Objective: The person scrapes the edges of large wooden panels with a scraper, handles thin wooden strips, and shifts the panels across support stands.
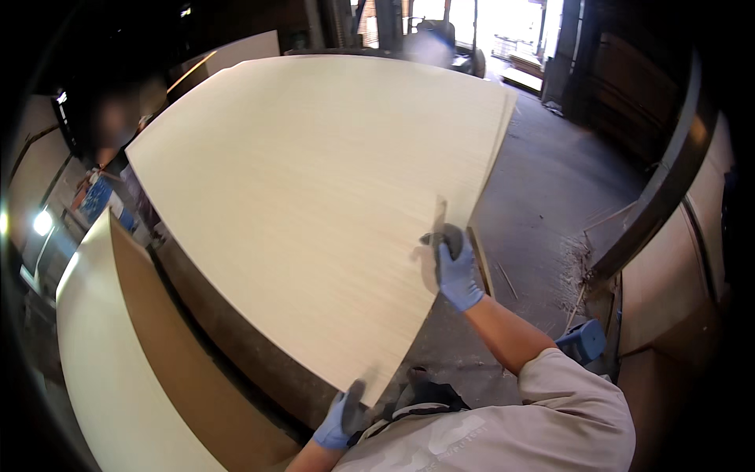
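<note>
- The big pale sheet [314, 173] fills the middle of the frame, with its near corner at the bottom middle.
- The left hand [340, 418], in a blue and grey glove, pinches that corner, thumb on top.
- The right hand [458, 271] is at the sheet's right edge, dark fingers over the top. It is blurred, so I cannot tell how tightly it holds.
- To do this well, I think both hands should stay spread apart and lift evenly, since a wide thin sheet may bend or flap.
- The far edge curves across the top of the frame, well away from both hands, so it could dip or bump first.
- At lower left, a board [102, 338] stands near the sheet's left edge. That side looks tight.
- Grey floor [543, 189] shows at right, so there seems more room there. Watch the thin stick [506, 279], the crumbs [572, 263] and the blue box [582, 342].
</note>
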Tool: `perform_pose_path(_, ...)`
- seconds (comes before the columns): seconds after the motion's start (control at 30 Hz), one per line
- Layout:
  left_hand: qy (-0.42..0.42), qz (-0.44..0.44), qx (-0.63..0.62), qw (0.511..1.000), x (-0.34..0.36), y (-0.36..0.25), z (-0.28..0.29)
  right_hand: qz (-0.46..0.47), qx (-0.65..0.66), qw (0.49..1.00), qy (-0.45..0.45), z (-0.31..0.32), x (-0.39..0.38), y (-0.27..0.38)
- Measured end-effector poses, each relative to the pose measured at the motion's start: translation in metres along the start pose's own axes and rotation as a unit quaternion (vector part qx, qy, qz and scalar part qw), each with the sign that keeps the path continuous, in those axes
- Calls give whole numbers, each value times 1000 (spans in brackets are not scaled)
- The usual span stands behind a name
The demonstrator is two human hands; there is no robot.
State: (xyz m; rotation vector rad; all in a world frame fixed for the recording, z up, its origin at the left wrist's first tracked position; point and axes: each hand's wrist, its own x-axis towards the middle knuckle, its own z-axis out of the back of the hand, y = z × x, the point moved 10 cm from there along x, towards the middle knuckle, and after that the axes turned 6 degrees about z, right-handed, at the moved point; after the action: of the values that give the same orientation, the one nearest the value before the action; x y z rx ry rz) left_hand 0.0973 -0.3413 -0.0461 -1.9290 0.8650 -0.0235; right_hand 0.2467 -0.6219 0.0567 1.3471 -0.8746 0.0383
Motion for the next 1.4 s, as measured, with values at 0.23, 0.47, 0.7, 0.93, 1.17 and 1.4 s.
perform_pose_path(0.23,99,57,-132,985,20,14,-7,13,7,1000,-23,16,0,-3)
perform_pose_path(0.47,76,8,-18,997,22,26,24,61,58,996,-41,2,-6,15)
perform_pose_path(0.7,39,78,-5,996,18,21,22,-29,60,997,-25,11,-12,-6)
perform_pose_path(0.93,20,87,-58,994,14,3,9,60,3,998,-36,3,-2,17)
perform_pose_path(1.17,0,50,-40,998,12,11,20,80,-78,993,-24,12,-2,26)
perform_pose_path(1.4,-7,0,53,999,16,27,42,130,-167,977,4,10,-1,43)
